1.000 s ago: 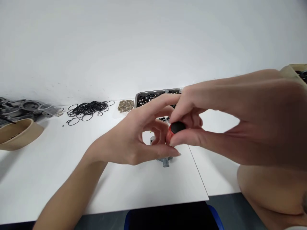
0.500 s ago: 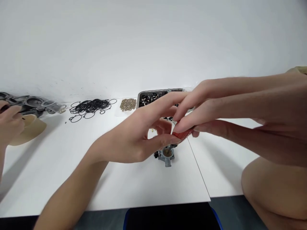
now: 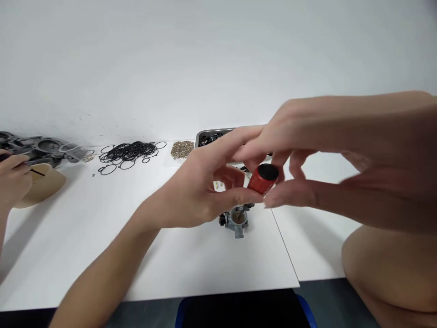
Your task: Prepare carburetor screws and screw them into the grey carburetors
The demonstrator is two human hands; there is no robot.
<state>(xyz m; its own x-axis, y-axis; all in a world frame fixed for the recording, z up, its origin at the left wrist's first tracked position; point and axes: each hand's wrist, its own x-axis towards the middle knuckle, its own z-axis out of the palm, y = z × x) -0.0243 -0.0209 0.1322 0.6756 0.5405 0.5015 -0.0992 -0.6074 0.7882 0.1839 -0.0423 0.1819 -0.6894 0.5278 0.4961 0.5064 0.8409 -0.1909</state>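
Note:
A red screwdriver [image 3: 260, 183] with a black end cap sits between my two hands, its capped end toward me and its shaft hidden. My left hand [image 3: 201, 187] has its thumb along the underside of the handle and its fingers curled behind. Around the handle's right side, my right hand [image 3: 300, 150] is loosely closed, thumb below and fingers above. Below the hands, a grey metal carburetor [image 3: 238, 221] with a round bore rests on the table, partly covered by my left thumb.
Black rubber rings [image 3: 129, 154] lie heaped at the back left, beside small brass pieces [image 3: 182, 149]. A metal tray [image 3: 201, 135] of dark parts stands behind my hands. At far left, another person's hand [image 3: 13, 180] is by a beige container [image 3: 51, 184] and grey castings [image 3: 48, 146].
The screwdriver handle has tilted, so its black end cap now shows. My right hand's fingers have lifted and spread from their tight pinch, with the thumb lower. My left hand stays nearly in place.

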